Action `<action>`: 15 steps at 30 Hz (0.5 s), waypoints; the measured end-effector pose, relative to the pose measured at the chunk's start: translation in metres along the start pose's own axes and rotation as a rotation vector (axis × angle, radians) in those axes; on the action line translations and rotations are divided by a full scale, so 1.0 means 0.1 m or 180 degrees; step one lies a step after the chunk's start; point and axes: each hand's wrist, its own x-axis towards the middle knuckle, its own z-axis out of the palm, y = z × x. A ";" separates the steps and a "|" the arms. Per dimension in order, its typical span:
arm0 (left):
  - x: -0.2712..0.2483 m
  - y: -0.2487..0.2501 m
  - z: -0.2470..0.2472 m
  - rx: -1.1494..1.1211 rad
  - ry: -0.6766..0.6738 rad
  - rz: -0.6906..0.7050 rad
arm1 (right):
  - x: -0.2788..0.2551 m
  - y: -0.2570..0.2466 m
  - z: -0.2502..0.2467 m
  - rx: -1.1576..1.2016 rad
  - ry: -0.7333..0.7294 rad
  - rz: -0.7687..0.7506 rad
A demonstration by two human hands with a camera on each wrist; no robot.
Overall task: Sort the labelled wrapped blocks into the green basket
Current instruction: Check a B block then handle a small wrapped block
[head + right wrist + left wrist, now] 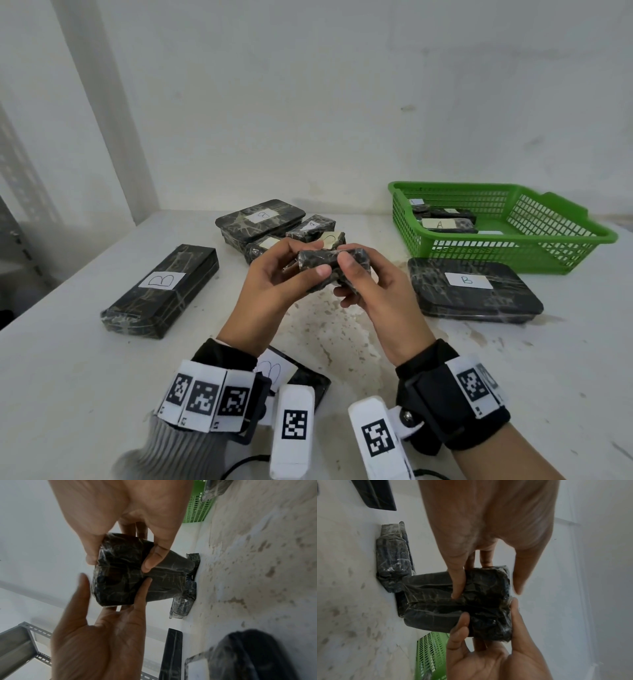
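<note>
At the centre of the head view, both hands hold one small black wrapped block (325,270) above the white table; no label shows on it. My left hand (308,270) grips its left end, thumb on the near face, fingers behind. My right hand (346,274) pinches its right end. The left wrist view shows the block (479,601) with a left finger pressed on it; the right wrist view shows the block (123,577) pinched by the right hand (120,562). The green basket (496,253) stands at the back right with blocks labelled A (442,224) inside.
Flat black blocks labelled B lie on the table: a long one at the left (161,291), one at the back (260,219), one in front of the basket (472,291), one under my left wrist (298,373). Small wrapped blocks (311,228) cluster behind my hands.
</note>
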 end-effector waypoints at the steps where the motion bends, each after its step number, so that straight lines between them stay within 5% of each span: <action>1: 0.00 -0.01 0.00 0.0037 -0.0002 -0.0005 | 0.00 0.01 0.00 -0.0011 -0.0001 0.0009; 15: 0.02 0.00 -0.02 -0.0232 0.0184 -0.0178 | 0.00 0.09 0.02 -0.0269 -0.0126 -0.0116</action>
